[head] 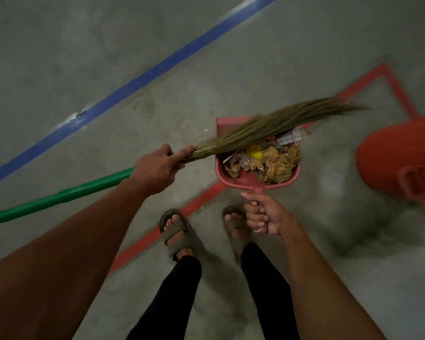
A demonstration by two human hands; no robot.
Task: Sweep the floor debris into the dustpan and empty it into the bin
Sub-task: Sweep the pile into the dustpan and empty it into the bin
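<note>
The left hand (156, 169) grips the broom (263, 130) where the green handle (64, 195) meets the grass bristles, fingers curled around the shaft and the index finger stretched forward along the base of the bristles. The handle runs back and to the left past the forearm; the bristles fan out to the right, lying across the upper part of the dustpan (222, 174).

The right hand (261, 214) is closed around the dustpan's short handle, thumb on top and fingers wrapped beneath, so the pink pan sits just ahead of that hand and to the right of the left hand. The pan is held level above the floor (231, 45). Inside it lies a heap of debris (272, 164): crumpled tan wrappers, a yellow scrap (254, 152) and a strip of clear printed packaging near the front edge.

The orange bin (400, 158) stands to the right of the dustpan, near it but not touching, its handle facing the camera. It sits at the corner of a red line (157, 231) painted on the concrete. A blue line (138, 82) crosses the floor diagonally to the left. Below the hands, two feet in sandals (176, 233) stand on the floor, one of them on the red line.
</note>
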